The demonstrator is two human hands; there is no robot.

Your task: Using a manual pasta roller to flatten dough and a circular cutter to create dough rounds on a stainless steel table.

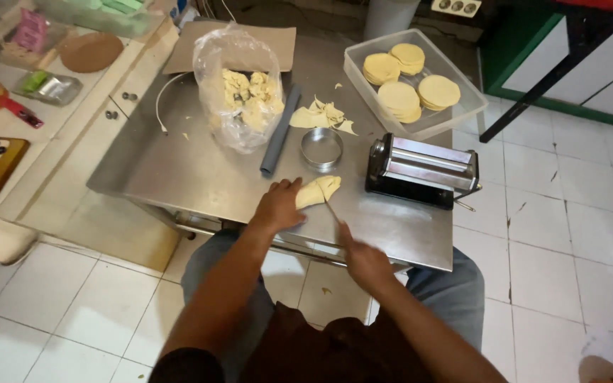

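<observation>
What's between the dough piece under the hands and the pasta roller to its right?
Nothing visible. The dough piece lies on bare steel table, with open surface across to the pasta roller. The ring cutter sits behind it, off that line. Left hand touches the dough.

Seen from above: two bare forearms, no sleeves reaching the wrists, no watch, bracelet or ring visible. Left hand and right hand both ungloved. Dark brown, nearly maroon top over the torso, plain, no pattern or print showing, cloth slightly creased at the front. Short sleeve edge just visible at the left upper arm, dark as the rest. Grey-blue jeans over both knees, fabric faded and smooth. Feet and shoes out of sight.
</observation>
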